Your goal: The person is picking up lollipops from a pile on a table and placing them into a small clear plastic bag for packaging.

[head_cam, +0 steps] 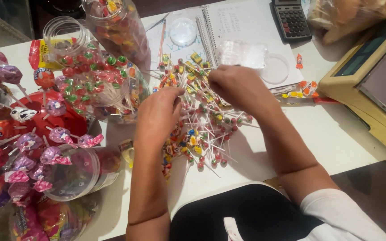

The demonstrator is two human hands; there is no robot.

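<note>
Both hands sort the lollipops (202,120) on the counter (336,134): left hand (157,117) and right hand (233,85) lie curled over them, grip hidden; next, careful picking.

The left hand (157,117) and right hand (237,87) lie palm down on a pile of lollipops (202,129), so their fingers curl out of sight and any grip cannot be told. Lollipops beneath both palms are hidden. The calculator (291,20) and a tall candy jar (119,27) are cut off by the top edge. A plastic bag (349,15) at the top right corner is blurred. The scale (371,85) runs off the right edge. Wrapped candies at the left edge are blurred.
</note>
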